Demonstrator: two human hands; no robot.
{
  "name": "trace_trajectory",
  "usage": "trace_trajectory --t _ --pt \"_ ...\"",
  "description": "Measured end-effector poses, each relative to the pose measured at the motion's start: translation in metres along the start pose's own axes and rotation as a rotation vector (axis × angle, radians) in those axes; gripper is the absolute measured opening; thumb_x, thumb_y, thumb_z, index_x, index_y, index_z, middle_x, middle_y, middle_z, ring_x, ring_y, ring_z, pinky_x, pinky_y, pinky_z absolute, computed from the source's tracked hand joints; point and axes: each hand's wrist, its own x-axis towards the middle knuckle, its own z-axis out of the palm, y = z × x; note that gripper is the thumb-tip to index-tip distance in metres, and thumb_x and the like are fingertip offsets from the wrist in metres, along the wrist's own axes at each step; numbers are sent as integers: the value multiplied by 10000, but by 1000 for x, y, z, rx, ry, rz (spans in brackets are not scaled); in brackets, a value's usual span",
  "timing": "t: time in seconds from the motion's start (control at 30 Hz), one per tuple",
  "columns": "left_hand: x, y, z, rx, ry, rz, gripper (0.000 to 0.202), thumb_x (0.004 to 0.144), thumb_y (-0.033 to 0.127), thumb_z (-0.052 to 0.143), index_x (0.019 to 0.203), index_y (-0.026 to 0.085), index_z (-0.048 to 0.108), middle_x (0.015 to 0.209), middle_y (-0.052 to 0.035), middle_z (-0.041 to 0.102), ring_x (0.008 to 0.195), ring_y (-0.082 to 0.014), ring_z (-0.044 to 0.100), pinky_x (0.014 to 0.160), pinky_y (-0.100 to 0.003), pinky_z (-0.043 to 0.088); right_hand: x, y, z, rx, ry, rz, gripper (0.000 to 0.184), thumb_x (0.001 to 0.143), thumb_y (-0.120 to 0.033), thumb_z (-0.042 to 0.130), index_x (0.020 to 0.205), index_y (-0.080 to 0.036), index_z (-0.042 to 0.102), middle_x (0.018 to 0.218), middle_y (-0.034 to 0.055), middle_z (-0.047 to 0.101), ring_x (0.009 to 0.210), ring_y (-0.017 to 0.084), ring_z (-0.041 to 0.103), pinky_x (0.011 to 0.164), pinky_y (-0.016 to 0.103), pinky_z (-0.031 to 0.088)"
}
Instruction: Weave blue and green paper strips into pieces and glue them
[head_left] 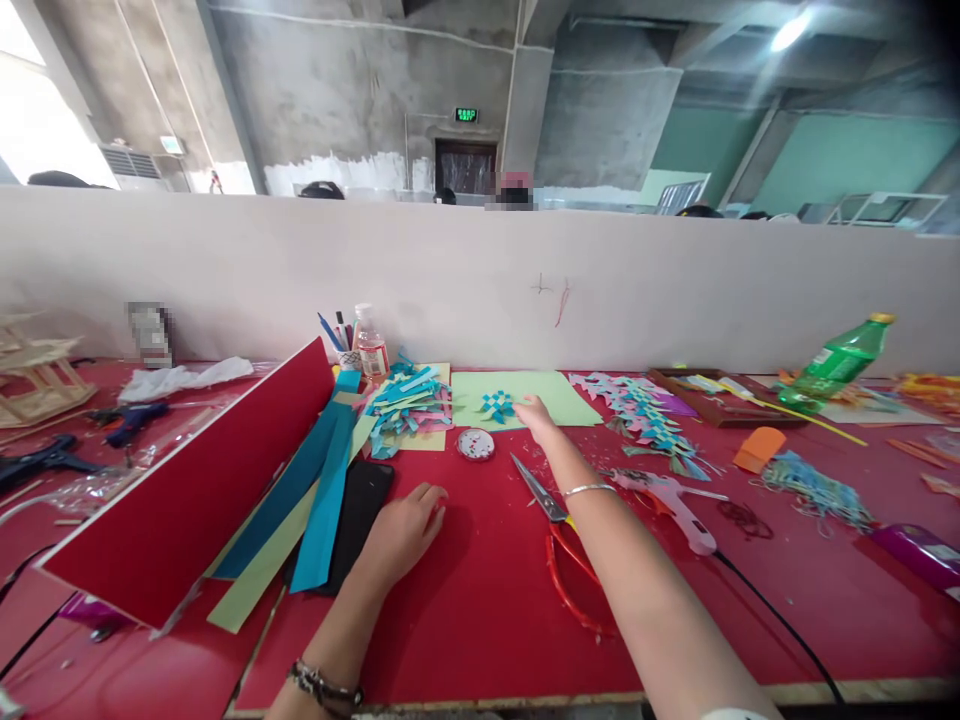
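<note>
My right hand [537, 417] reaches far forward and touches a small woven piece of blue and white paper strips [496, 405] lying on a light green sheet [559, 398]. Its fingers seem to pinch the piece's edge, though the grip is too small to make out. My left hand [409, 527] rests on the red table [480, 590] with fingers loosely curled, holding nothing, beside a black phone [358, 515]. Red-handled scissors [559, 540] lie under my right forearm.
Long blue and green paper strips [315, 500] lean against a red board [187, 495]. A pile of cut strips [411, 403], a round tin [475, 444], a water bottle [370, 345], a glue gun [675, 500], woven pieces [645, 415] and a green bottle [840, 362] crowd the table. A white partition [480, 280] stands behind.
</note>
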Motion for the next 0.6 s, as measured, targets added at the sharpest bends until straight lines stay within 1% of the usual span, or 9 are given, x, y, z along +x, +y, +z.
trace_trajectory --t 0.07,0.13,0.23,0.27,0.3,0.37,0.47,0.53,0.6 --pt "0 0 1 -7 -9 9 226 794 297 404 922 268 588 883 -73 622 677 -237 596 514 -292 344 -5 -5 -9 -77 -14 -37 270 826 -295 466 1059 -165 508 1070 71 526 906 163 531 769 355 449" --pt "0 0 2 0 -17 8 217 794 287 404 907 270 589 875 -74 620 681 -240 593 514 -297 334 -24 -8 -22 -150 -74 -94 188 778 -244 518 935 -166 584 941 65 588 842 169 552 747 317 434" --pt "1 0 0 50 -29 3 223 801 284 388 901 254 586 868 -75 618 685 -231 582 527 -299 333 -78 -4 -45 -251 -211 -196 82 665 -220 599 735 -198 636 752 28 623 746 176 569 713 291 417" --pt "2 -1 -2 77 -22 -1 225 799 280 389 899 244 587 868 -76 617 697 -228 578 547 -300 343 -100 1 -53 -284 -239 -217 107 632 -232 622 735 -211 640 750 32 626 746 190 569 712 302 413" --pt "2 -1 -6 113 -2 -14 227 796 274 390 899 232 588 871 -78 615 716 -226 573 575 -301 356 -124 9 -60 -334 -245 -250 182 617 -240 630 798 -227 639 814 47 628 800 210 561 742 319 402" --pt "0 -3 -15 215 80 -76 230 786 259 399 911 208 585 898 -79 606 798 -229 557 654 -306 377 -168 31 -70 -585 -151 -384 371 639 -269 600 1009 -250 578 1015 85 586 989 253 496 826 354 373" --pt "-6 -9 -33 440 273 -300 265 789 275 398 985 183 551 986 -93 565 906 -247 509 713 -319 387 -212 69 -76 -758 -19 -374 457 710 -232 490 1165 -201 460 1125 107 517 1074 265 446 851 390 380" --pt "-13 -15 -41 568 298 -390 335 787 281 404 1087 159 491 1053 -114 526 930 -260 492 705 -318 398 -224 89 -75 -754 60 -399 404 771 -179 365 1168 -166 439 1110 116 509 1069 235 452 859 376 390" --pt "-21 -23 -44 639 252 -473 394 789 301 408 1144 135 444 1102 -144 491 957 -276 483 698 -320 409 -227 98 -73 -734 111 -428 384 790 -148 303 1152 -158 432 1070 115 518 1037 214 477 838 355 410"
